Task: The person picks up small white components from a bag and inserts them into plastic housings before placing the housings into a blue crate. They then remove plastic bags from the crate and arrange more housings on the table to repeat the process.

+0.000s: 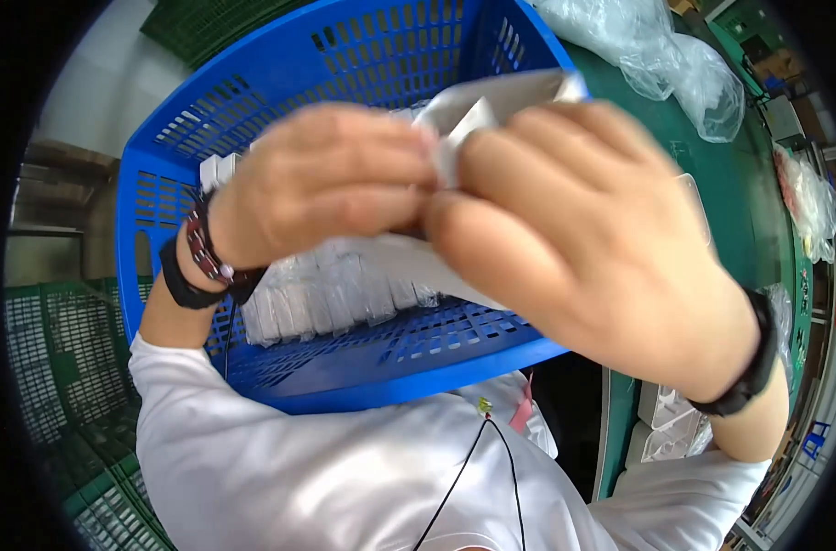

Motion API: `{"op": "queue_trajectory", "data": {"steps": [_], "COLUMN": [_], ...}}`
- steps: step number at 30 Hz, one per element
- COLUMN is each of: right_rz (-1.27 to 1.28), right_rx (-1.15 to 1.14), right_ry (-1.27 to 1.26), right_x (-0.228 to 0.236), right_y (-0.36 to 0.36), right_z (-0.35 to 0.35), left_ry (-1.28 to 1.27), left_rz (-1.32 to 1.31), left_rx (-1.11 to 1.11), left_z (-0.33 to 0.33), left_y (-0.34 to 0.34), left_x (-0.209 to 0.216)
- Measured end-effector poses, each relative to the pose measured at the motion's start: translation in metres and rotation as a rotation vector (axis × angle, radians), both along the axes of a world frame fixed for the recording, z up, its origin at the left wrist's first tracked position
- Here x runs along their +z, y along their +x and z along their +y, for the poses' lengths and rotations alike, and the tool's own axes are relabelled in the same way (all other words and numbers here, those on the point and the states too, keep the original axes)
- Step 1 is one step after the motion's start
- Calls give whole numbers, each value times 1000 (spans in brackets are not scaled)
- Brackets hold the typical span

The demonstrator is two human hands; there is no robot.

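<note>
Both hands meet above a blue plastic crate at a white carton (519,92) with its flaps raised, seemingly of thin card. My right hand (583,230) is curled closed around the carton's near side, and its thumb points toward the left hand. From the left, my left hand (326,174) has its fingers pressed together at the carton's flap. Motion blurs both hands, and they hide much of the carton. Underneath, several white items in clear plastic wrap (321,298) stand in rows inside the blue crate (335,390).
A green worktop (749,220) lies at the right, with clear plastic bags (648,55) on its far part. White trays (666,422) show low at the right, near my right forearm. Green crates (69,340) are stacked at the left.
</note>
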State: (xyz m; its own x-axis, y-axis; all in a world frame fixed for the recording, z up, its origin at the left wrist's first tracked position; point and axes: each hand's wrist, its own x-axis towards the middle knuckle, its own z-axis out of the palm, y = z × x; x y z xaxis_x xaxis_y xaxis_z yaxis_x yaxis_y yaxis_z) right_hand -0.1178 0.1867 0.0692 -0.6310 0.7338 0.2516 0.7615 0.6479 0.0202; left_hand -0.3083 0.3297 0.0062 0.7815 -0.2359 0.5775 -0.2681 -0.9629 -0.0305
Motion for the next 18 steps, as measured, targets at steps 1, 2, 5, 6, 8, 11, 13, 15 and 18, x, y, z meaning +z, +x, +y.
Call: {"op": "queue_trajectory", "data": {"steps": [1, 2, 5, 6, 8, 11, 13, 15, 18], "right_rz": [-27, -55, -242, -326, -498, -508, -462, -451, -385], "right_rx": [-59, -124, -454, -575, -787, -1101, -1191, -1247, -1316], "right_ry": [28, 55, 311, 389, 445, 324, 226, 155, -6], "right_x": [8, 16, 3, 2, -7, -30, -49, -73, -102], "right_y": [5, 11, 91, 118, 194, 268, 299, 318, 312], "right_z": [-8, -17, -28, -35, -55, -91, -110, -136, -150], "left_ry": [18, 35, -273, -341, -175, 83, 104, 134, 107], "left_rz": [-59, -119, -248, -71, 330, 572, 698, 687, 717], "left_rx": [-19, -43, 648, 774, 1149, 1282, 1368, 1355, 1342], "left_z": [5, 10, 39, 52, 56, 57, 56, 57, 56], "left_y": [10, 21, 4, -13, -33, -64, -71, -70, -68], "left_x": [3, 5, -28, -51, -115, -198, -223, -240, -237]}}
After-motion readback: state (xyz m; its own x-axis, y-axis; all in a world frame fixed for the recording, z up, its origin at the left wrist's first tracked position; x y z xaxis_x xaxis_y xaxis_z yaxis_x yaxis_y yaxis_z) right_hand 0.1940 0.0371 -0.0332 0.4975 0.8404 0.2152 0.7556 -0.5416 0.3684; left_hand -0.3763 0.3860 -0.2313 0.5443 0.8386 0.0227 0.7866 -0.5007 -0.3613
